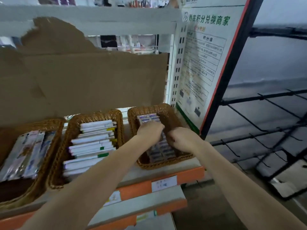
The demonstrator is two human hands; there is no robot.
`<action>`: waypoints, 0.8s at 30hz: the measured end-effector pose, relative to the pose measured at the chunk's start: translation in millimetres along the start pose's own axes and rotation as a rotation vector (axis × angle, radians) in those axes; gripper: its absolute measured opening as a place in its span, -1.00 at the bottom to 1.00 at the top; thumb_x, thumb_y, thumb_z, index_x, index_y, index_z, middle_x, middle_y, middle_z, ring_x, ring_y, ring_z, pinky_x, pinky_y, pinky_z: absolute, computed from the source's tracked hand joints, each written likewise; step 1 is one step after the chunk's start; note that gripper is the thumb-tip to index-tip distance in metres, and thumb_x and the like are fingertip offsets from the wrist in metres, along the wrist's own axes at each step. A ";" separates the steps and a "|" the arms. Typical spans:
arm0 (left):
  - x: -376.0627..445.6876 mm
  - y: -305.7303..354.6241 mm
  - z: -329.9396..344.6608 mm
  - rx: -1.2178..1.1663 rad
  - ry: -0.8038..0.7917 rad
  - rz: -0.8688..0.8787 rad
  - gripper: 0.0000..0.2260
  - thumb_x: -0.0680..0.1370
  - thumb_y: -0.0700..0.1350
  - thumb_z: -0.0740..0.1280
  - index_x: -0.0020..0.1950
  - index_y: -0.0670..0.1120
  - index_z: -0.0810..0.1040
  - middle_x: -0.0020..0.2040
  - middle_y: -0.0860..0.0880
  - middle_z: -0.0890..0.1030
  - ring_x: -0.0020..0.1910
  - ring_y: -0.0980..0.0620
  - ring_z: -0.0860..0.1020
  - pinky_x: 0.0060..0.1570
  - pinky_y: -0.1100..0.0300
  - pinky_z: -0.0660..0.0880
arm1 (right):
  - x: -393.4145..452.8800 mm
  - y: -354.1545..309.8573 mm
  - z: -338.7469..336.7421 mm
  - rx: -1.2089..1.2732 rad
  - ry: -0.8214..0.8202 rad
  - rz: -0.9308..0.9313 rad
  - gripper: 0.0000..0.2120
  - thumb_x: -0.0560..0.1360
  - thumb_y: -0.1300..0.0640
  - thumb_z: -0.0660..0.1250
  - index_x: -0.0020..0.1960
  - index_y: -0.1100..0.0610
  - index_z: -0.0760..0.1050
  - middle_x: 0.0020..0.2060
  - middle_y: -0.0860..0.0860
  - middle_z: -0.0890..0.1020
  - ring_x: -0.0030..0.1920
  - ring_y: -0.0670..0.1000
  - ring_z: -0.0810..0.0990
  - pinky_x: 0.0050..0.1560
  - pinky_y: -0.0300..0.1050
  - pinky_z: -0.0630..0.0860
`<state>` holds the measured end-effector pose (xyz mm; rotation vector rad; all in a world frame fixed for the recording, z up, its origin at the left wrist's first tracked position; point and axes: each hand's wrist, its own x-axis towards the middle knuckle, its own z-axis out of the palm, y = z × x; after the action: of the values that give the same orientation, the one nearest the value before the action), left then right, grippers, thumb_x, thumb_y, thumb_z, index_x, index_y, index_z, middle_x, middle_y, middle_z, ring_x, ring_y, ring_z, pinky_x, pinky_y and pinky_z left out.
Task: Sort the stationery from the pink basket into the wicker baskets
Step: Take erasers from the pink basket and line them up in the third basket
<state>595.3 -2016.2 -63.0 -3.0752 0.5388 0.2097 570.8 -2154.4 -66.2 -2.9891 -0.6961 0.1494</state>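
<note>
— Small boxes (160,151) are noted in rows in the right wicker basket (167,107) on the shelf (191,174).
— Hands?
— Left hand (149,129) and right hand (178,136) are set among them, fingers curled downward; what is gripped cannot be told.
— Left of it?
— White boxes (90,146) are filed in the middle basket (96,114).

You're looking at torn brown cardboard sheet (79,77) leaning up behind shelf row. Green-lettered poster (201,63) with table hanging on right end panel. Black wire racks (265,122) sitting off to right. Paper price labels (163,183) sticking on orange shelf edge (191,174).
</note>
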 end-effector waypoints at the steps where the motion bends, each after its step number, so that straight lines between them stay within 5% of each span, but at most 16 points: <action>1: 1.1 2.3 -0.6 -0.018 0.002 -0.022 -0.78 0.55 -0.19 0.27 0.18 -0.03 0.51 0.21 -0.17 0.51 0.13 -0.20 0.50 -0.20 0.08 0.41 | 1.1 3.5 0.2 0.002 0.002 -0.037 -0.82 0.54 0.12 0.22 -0.12 0.18 0.55 -0.16 0.07 0.57 -0.09 0.08 0.55 -0.17 -0.12 0.38; 8: -14.5 13.4 5.2 -0.103 0.060 -0.148 -0.80 0.53 0.01 0.28 0.11 -0.01 0.46 0.13 -0.08 0.53 0.00 -0.08 0.49 -0.11 0.07 0.50 | 5.8 13.3 -2.2 0.015 -0.014 -0.188 -0.81 0.56 0.12 0.19 0.02 0.16 0.55 -0.03 0.11 0.59 -0.02 0.11 0.56 -0.02 -0.01 0.51; 11: -22.4 13.0 11.2 -0.093 0.077 -0.166 -0.65 0.52 0.01 0.31 0.27 0.00 0.39 0.24 -0.09 0.45 0.09 -0.09 0.49 -0.15 0.11 0.43 | 8.4 15.0 -1.5 0.011 -0.025 -0.219 -0.79 0.57 0.11 0.18 0.04 0.18 0.54 -0.02 0.11 0.58 -0.02 0.10 0.55 0.00 0.00 0.51; 16: -29.0 8.9 17.2 -0.102 -0.006 -0.142 -0.49 0.51 0.03 0.32 0.41 -0.05 0.28 0.38 -0.14 0.26 0.25 -0.16 0.39 0.09 0.04 0.44 | 11.9 17.1 3.0 0.036 -0.009 -0.250 -0.78 0.58 0.09 0.17 0.04 0.17 0.54 -0.02 0.10 0.58 -0.02 0.08 0.54 -0.03 -0.03 0.50; 24: -37.9 -3.2 11.0 -0.299 -0.103 -0.001 -0.47 0.51 0.01 0.37 0.41 -0.04 0.25 0.31 -0.07 0.45 0.22 -0.08 0.47 0.08 0.17 0.40 | 16.3 21.7 9.1 0.093 -0.006 -0.282 -0.82 0.57 0.09 0.19 -0.01 0.13 0.53 -0.06 0.07 0.57 -0.04 0.06 0.54 -0.08 -0.06 0.46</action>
<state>559.6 -2000.0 -68.8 -3.3250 0.5478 0.4884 593.9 -2166.2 -78.5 -2.7675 -1.0685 0.1694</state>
